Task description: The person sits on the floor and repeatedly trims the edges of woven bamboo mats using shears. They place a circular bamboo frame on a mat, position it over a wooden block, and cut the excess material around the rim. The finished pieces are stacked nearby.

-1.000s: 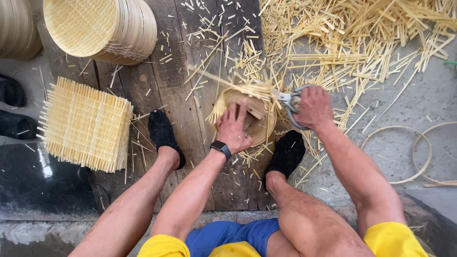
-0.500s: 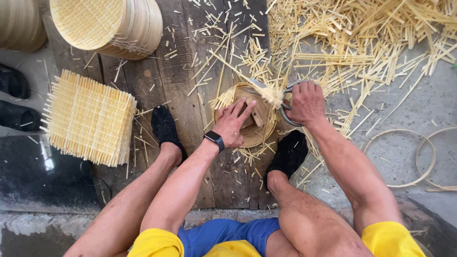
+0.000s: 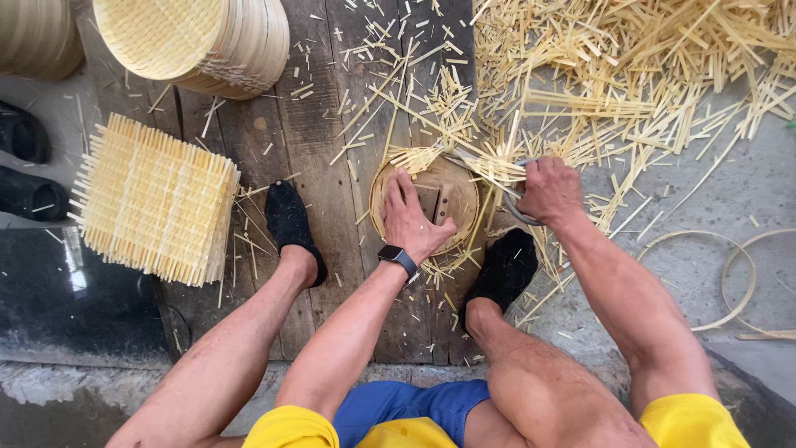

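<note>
At the far left edge a stack of round bamboo trays [image 3: 37,37] is cut off by the frame, and two dark sandals [image 3: 25,162] are seen only in part below it. Just right of them a square pile of woven bamboo mats [image 3: 153,199] is laid at the edge of the wooden plank platform [image 3: 323,149], with bare boards left between it and the dark-socked left foot [image 3: 292,228]. A second stack of round woven trays [image 3: 199,41] is cropped at the far edge. In the middle, a small round bamboo frame [image 3: 427,203] is pinned to the boards by the left hand [image 3: 414,220], fingers spread flat. Its far right rim is hidden by loose strips. The right hand [image 3: 547,191] is clenched around metal shears [image 3: 514,207], whose blades are largely hidden. Further right, bamboo offcuts [image 3: 630,83] are heaped thickly, and thin bamboo hoops [image 3: 730,274] are laid on concrete, cut off at the right edge.
</note>
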